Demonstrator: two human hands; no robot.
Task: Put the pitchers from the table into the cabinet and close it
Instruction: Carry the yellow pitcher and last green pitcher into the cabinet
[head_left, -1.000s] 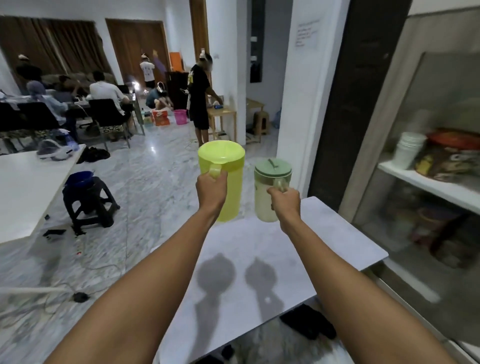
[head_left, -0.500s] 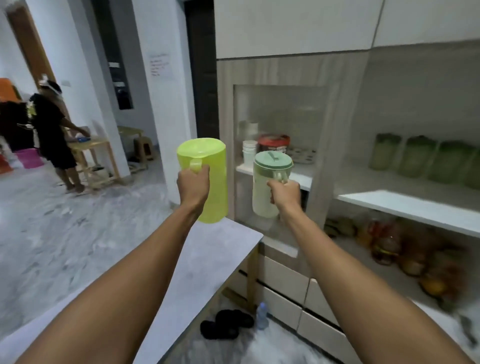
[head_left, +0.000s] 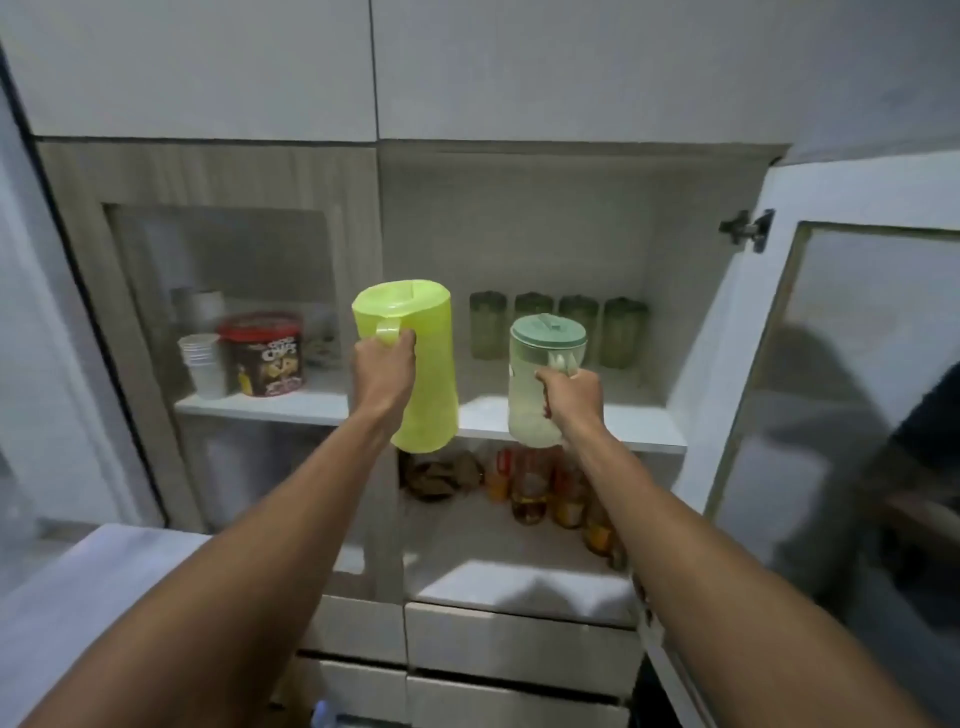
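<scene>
My left hand (head_left: 383, 370) grips the handle of a tall lime-yellow pitcher (head_left: 421, 374), held upright in the air in front of the cabinet's middle shelf (head_left: 613, 418). My right hand (head_left: 570, 397) grips the handle of a smaller clear pitcher with a pale green lid (head_left: 540, 374), also upright and just before the shelf edge. The cabinet's right compartment stands open, its glass-panelled door (head_left: 841, 395) swung out to the right. The left glass door (head_left: 228, 312) is closed.
Several green glass jars (head_left: 561, 330) line the back of the open shelf. Bottles and packets (head_left: 524, 486) fill the shelf below. Behind the left glass sit stacked paper cups (head_left: 200, 358) and a red-lidded snack tub (head_left: 262, 356). The table corner (head_left: 78, 587) is at lower left; drawers (head_left: 519, 644) lie below.
My view has swung right from the room and table to face the cabinet head-on. Both pitchers stayed in my hands and are now close to the open middle shelf.
</scene>
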